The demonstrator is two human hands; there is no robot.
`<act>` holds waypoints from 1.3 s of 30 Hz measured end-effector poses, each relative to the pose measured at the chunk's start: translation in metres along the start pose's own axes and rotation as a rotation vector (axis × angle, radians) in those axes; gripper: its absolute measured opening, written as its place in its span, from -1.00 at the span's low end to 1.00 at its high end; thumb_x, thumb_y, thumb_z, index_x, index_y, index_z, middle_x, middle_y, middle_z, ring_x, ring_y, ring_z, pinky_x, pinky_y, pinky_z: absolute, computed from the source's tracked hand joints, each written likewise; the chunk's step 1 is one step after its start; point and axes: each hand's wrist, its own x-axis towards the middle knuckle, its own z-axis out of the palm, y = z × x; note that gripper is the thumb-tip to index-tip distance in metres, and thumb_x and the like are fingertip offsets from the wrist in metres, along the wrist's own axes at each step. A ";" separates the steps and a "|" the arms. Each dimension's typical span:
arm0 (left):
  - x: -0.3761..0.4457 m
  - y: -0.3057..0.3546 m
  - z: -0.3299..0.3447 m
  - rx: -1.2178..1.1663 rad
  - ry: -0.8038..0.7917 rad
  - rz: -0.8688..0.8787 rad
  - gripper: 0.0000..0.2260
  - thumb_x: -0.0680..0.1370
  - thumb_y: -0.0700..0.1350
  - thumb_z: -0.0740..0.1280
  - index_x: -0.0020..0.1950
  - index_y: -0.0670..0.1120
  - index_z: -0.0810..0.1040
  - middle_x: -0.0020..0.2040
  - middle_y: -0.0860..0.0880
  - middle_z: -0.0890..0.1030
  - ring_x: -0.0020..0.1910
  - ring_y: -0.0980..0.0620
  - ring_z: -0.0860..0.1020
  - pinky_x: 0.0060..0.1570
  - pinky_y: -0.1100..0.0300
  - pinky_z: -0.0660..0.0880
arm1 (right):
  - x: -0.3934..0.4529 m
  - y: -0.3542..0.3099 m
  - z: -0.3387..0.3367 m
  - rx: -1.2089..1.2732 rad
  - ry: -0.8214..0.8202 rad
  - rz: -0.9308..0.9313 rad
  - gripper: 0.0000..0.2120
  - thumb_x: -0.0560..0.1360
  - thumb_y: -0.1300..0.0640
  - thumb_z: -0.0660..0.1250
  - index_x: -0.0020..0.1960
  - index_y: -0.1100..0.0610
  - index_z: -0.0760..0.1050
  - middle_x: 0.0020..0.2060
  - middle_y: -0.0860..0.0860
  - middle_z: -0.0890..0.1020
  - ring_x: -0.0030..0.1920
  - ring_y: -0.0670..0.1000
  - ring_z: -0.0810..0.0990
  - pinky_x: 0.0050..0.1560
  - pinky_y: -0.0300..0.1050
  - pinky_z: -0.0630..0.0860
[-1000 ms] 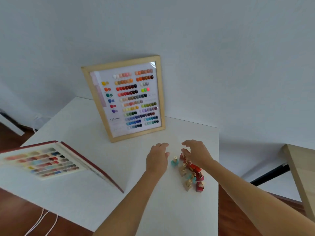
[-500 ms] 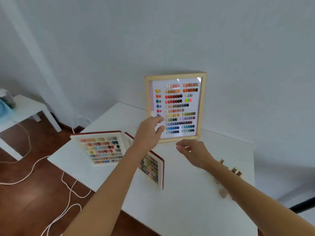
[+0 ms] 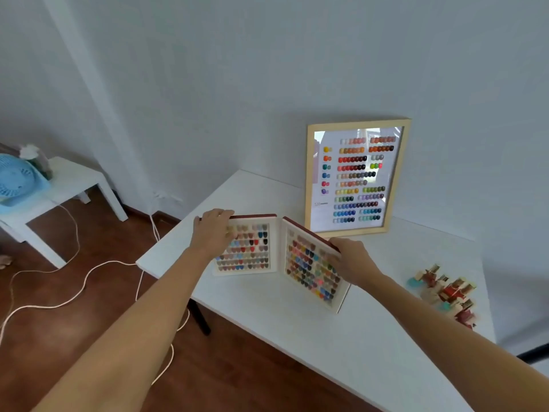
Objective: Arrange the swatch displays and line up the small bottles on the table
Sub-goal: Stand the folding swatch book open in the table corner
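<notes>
Both arms reach forward over the white surface (image 3: 267, 319). The left hand (image 3: 211, 233) lies on the top left corner of the open swatch book (image 3: 276, 257), with its fingers curled over the red top edge, so its grip is on the book. The right hand (image 3: 352, 261) holds the right edge of the book's right page, with fingers bent round that edge. Its grip is on the book too.

There are two swatch displays. One is the open swatch book, which has two pages full of little colored nail tips. It sits near the middle of the surface, and its right page is tilted up a bit. The other is the framed swatch board (image 3: 356, 176), which stands upright against the wall just behind the book.

The small bottles (image 3: 445, 292) sit in one messy bunch near the right edge of the surface, well apart from the book. They are blurry, so I cannot count them. Some look red, some tan, and a few have blue bits.

On the left stands a small white side table (image 3: 74, 185) with a blue fan (image 3: 17, 179) on it. A white cord (image 3: 74, 281) snakes over the brown wood floor (image 3: 89, 337). The left hand hides part of the book's left page.
</notes>
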 end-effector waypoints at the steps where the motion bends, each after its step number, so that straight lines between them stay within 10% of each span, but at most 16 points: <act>1: 0.003 -0.004 0.001 0.027 -0.003 -0.001 -0.58 0.54 -0.09 0.31 0.39 -0.03 0.35 0.34 -0.11 0.46 0.35 -0.14 0.38 0.39 -0.19 0.19 | 0.000 0.000 0.002 -0.006 0.008 0.013 -0.86 0.53 0.09 0.28 0.03 0.11 0.55 -0.17 -0.02 0.65 -0.24 -0.03 0.65 -0.15 -0.12 0.63; 12: 0.030 -0.045 0.007 -0.024 0.138 -0.057 -0.84 0.54 -0.21 0.22 0.07 -0.03 0.51 -0.10 -0.04 0.64 -0.17 -0.06 0.62 -0.14 0.06 0.57 | 0.066 -0.020 0.018 -0.037 0.046 -0.080 -0.86 0.56 0.06 0.24 0.06 0.10 0.48 -0.10 0.02 0.65 -0.19 0.02 0.66 -0.12 -0.07 0.65; 39: 0.112 -0.173 -0.017 -0.038 0.294 -0.420 -0.84 0.54 -0.17 0.23 0.05 -0.01 0.56 -0.16 -0.03 0.64 -0.24 -0.05 0.59 -0.31 0.15 0.47 | 0.266 -0.155 0.086 -0.020 -0.026 -0.215 -0.85 0.55 0.09 0.23 0.09 0.08 0.47 -0.06 0.04 0.67 -0.33 -0.04 0.54 -0.29 -0.20 0.51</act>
